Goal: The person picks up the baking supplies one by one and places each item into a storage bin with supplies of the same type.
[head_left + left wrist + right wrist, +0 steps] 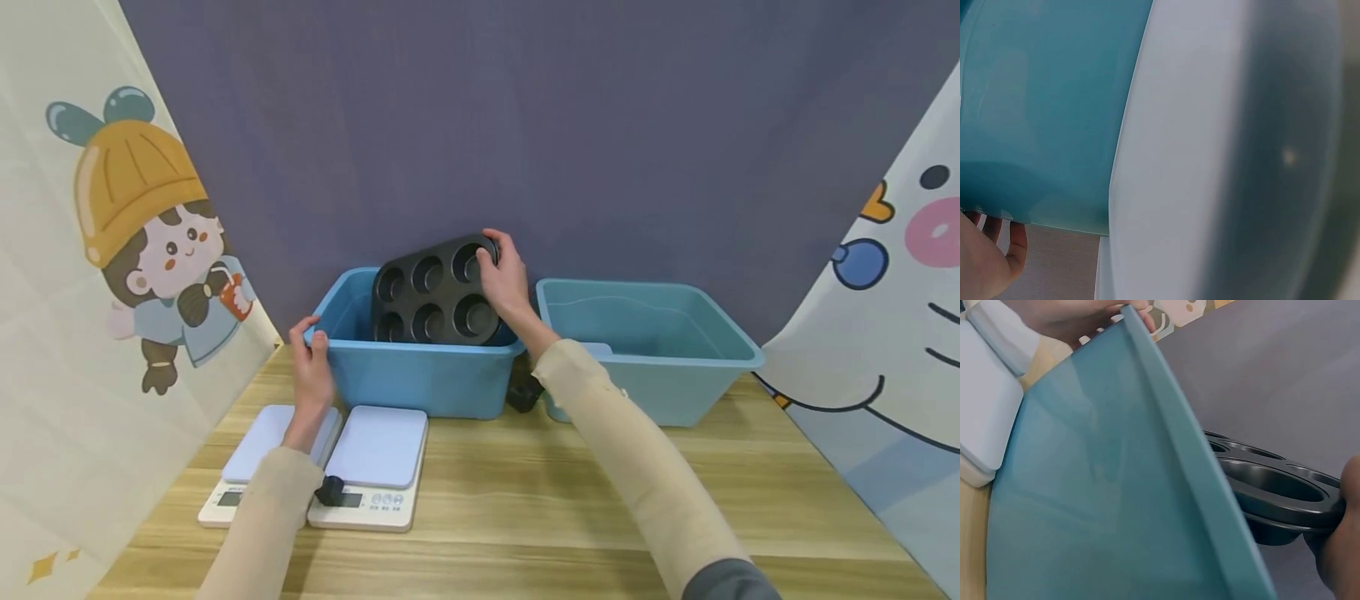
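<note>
A dark metal muffin pan (447, 289) stands tilted inside the left blue plastic bin (420, 383), its upper part rising above the rim. My right hand (507, 283) holds the pan by its upper right corner, thumb on the cup side. In the right wrist view the pan (1272, 481) shows beyond the bin wall (1097, 462), with the hand (1344, 550) at the edge. My left hand (311, 375) grips the bin's left front corner, thumb at the rim. The left wrist view shows its fingers (1017, 247) curled against the bin's edge (1066, 226).
Two white kitchen scales, one on the left (258, 442) and one beside it (377, 446), lie before the left bin. To the right stands a second blue-green bin (652, 387) with a pale item (597, 348) inside. A dark curtain (525, 125) hangs behind the wooden table (510, 517).
</note>
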The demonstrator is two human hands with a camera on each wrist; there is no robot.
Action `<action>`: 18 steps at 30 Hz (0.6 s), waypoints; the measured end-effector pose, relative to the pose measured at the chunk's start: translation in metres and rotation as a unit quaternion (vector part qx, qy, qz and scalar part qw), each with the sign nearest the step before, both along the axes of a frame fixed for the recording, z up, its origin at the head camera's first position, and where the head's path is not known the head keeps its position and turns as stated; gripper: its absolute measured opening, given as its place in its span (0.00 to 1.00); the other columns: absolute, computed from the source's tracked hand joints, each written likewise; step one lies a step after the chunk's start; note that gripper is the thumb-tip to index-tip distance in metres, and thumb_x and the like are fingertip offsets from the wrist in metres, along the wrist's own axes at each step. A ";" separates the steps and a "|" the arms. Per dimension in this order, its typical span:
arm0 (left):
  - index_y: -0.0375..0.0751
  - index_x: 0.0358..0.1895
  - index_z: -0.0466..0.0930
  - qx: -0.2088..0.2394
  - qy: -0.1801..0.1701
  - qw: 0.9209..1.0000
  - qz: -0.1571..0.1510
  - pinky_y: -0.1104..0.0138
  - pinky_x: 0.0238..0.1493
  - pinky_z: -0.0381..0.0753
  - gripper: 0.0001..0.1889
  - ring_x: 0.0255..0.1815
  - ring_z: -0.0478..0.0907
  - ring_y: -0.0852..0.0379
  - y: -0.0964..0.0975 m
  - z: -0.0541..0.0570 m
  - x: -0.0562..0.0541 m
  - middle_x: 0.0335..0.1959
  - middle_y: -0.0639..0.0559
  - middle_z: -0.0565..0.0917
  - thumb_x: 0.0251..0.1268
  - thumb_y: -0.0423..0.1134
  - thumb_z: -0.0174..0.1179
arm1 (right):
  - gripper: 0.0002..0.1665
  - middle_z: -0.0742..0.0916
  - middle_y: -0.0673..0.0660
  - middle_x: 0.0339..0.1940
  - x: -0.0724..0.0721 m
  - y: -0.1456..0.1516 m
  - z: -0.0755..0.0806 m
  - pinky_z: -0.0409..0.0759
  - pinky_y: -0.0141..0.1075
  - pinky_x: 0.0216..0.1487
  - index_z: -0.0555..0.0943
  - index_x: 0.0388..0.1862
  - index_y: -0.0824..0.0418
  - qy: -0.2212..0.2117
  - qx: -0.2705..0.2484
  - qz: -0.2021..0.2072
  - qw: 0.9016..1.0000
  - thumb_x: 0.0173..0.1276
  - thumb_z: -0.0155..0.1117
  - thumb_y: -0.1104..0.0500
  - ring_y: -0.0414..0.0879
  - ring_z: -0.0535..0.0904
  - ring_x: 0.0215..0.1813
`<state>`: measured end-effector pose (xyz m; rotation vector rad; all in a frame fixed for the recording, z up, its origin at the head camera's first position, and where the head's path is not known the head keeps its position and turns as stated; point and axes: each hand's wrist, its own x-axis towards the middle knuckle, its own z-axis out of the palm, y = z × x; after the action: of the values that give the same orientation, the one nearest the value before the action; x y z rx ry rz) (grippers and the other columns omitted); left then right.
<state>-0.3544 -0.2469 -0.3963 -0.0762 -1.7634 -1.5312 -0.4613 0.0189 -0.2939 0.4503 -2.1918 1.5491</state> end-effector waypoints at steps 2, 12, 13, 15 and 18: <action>0.25 0.67 0.61 0.001 0.003 1.000 0.000 0.72 0.55 0.58 0.23 0.51 0.63 0.61 0.001 0.000 0.000 0.56 0.28 0.67 0.77 0.38 0.43 | 0.24 0.76 0.54 0.70 -0.002 -0.002 -0.004 0.72 0.48 0.65 0.69 0.72 0.51 0.002 0.012 -0.005 1.000 0.79 0.51 0.52 0.51 0.75 0.66; 0.27 0.68 0.60 -0.006 -0.009 1.000 -0.001 0.71 0.56 0.57 0.24 0.53 0.62 0.59 0.002 -0.001 -0.001 0.56 0.32 0.67 0.78 0.39 0.43 | 0.25 0.78 0.59 0.68 -0.006 -0.009 -0.013 0.75 0.50 0.58 0.68 0.73 0.55 0.000 0.090 0.004 0.996 0.79 0.50 0.54 0.56 0.79 0.57; 0.28 0.68 0.60 -0.006 -0.009 1.000 -0.002 0.71 0.56 0.57 0.24 0.54 0.62 0.58 0.002 -0.001 -0.001 0.57 0.30 0.66 0.78 0.40 0.43 | 0.25 0.78 0.59 0.68 -0.006 -0.009 -0.013 0.75 0.49 0.58 0.67 0.73 0.56 -0.001 0.096 0.007 0.995 0.80 0.49 0.54 0.55 0.79 0.58; 0.27 0.68 0.60 -0.005 -0.009 1.000 -0.001 0.71 0.57 0.57 0.24 0.55 0.62 0.57 0.001 -0.001 -0.001 0.59 0.27 0.65 0.78 0.39 0.42 | 0.26 0.78 0.60 0.68 -0.005 -0.010 -0.014 0.75 0.49 0.58 0.66 0.74 0.57 -0.009 0.102 0.016 0.995 0.80 0.48 0.55 0.55 0.78 0.59; 0.27 0.68 0.60 -0.004 -0.010 1.000 -0.002 0.70 0.56 0.57 0.24 0.55 0.62 0.55 0.001 -0.001 -0.001 0.59 0.28 0.65 0.77 0.39 0.43 | 0.26 0.76 0.61 0.69 -0.005 -0.009 -0.014 0.76 0.48 0.54 0.64 0.75 0.57 -0.038 0.115 0.029 0.992 0.81 0.45 0.56 0.56 0.78 0.55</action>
<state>-0.3553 -0.2454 -0.3970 -0.0690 -1.7873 -1.5321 -0.4664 0.0102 -0.3083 0.5373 -2.4484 1.3670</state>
